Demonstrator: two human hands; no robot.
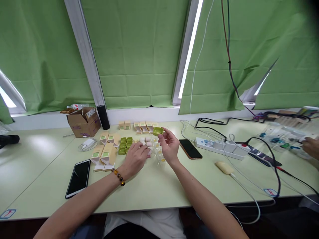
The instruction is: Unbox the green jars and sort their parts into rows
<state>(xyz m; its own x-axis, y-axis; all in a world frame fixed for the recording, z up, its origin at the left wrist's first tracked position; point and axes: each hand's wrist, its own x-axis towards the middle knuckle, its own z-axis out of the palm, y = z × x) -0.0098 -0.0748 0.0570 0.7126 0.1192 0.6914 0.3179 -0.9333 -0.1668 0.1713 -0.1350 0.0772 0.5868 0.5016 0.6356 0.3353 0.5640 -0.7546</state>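
Observation:
A small olive-green square tray (158,131) is pinched between the thumb and fingers of my right hand (169,146), raised a little above the table. My left hand (136,156) reaches down with bent fingers, closed at a small white piece (149,151). Beside those fingertips lie short pinkish-white rolls (149,144). To the right of them stand several clear cups (161,158) with yellow marks, partly behind my right hand. Left of my left hand sit several more green trays (122,151), grouped in rows. Small cream pieces (136,140) lie just behind my left hand.
Folded cream boxes (108,154) stand at left, with more cream boxes (143,127) at the back. A black-screened phone (78,177) lies left, another phone (190,148) right. Beyond are a power strip (221,148), cables, a cardboard box (84,122) and another person's hand (311,147).

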